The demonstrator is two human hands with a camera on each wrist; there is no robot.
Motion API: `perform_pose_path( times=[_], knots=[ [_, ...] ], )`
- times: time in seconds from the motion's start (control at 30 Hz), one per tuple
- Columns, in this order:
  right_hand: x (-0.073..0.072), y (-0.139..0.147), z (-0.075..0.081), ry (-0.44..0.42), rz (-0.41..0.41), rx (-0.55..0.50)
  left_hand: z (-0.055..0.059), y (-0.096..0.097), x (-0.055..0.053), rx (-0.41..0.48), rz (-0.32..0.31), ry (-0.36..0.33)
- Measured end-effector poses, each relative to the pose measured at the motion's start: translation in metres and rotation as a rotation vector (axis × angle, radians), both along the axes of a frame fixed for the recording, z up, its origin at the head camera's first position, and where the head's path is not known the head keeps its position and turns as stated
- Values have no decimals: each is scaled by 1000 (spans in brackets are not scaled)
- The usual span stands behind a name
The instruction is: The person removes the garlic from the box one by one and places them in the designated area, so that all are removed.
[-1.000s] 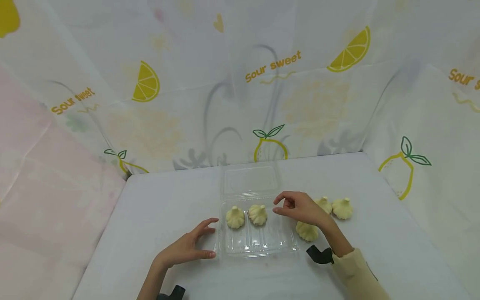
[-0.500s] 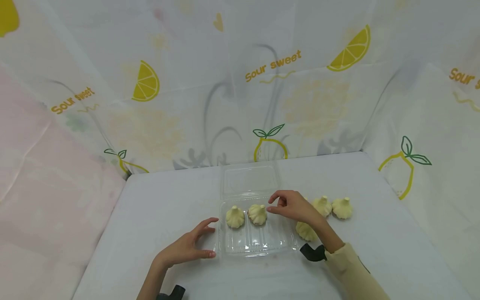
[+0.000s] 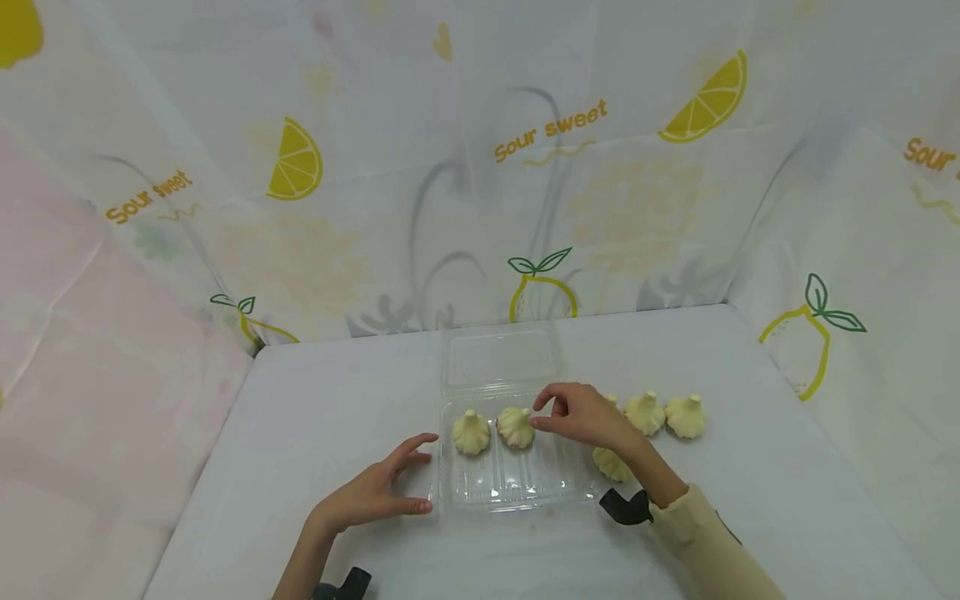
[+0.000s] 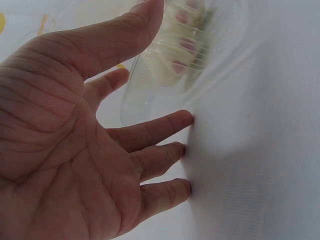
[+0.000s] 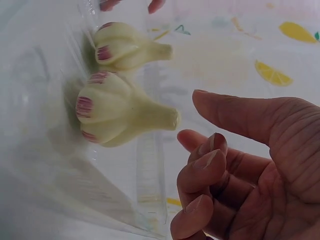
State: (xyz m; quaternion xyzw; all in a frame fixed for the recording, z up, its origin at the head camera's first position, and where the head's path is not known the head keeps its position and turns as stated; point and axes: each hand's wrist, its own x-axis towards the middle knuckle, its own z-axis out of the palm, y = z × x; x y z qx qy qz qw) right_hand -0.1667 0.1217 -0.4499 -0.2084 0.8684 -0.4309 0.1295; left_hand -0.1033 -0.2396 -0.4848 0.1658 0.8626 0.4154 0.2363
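Two pale garlic bulbs (image 3: pixel 471 433) with purple streaks stand side by side, stems up, in the left part of a clear plastic clamshell box (image 3: pixel 480 487). My right hand (image 3: pixel 585 415) hovers over the box's right part, thumb and index finger apart beside the right-hand garlic bulb (image 3: pixel 516 429). In the right wrist view its loosely curled fingers (image 5: pixel 200 172) hold nothing, near the stem of the closer garlic bulb (image 5: pixel 117 112). My left hand (image 3: pixel 375 493) is spread at the box's left side, also holding nothing. Its fingertips (image 4: pixel 186 119) rest at the white tabletop.
The box's lid (image 3: pixel 502 358) is folded back behind it. Several more garlic bulbs (image 3: pixel 686 417) sit on the white table right of the box, partly hidden by my right arm. A lemon-print cloth (image 3: pixel 420 167) hangs along the back.
My right hand has shifted slightly left over the box, uncovering part of another garlic bulb behind the arm. My left hand and the box have stayed in place.
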Motion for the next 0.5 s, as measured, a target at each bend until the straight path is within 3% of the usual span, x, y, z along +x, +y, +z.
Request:
perform_pose_path(
  times=[0.27, 0.5],
  knots=[
    [2, -3, 9, 16, 13, 28, 0, 1, -1, 2, -1, -3],
    [-2, -9, 7, 5, -19, 99, 1, 1, 0, 3, -11, 4]
  ],
)
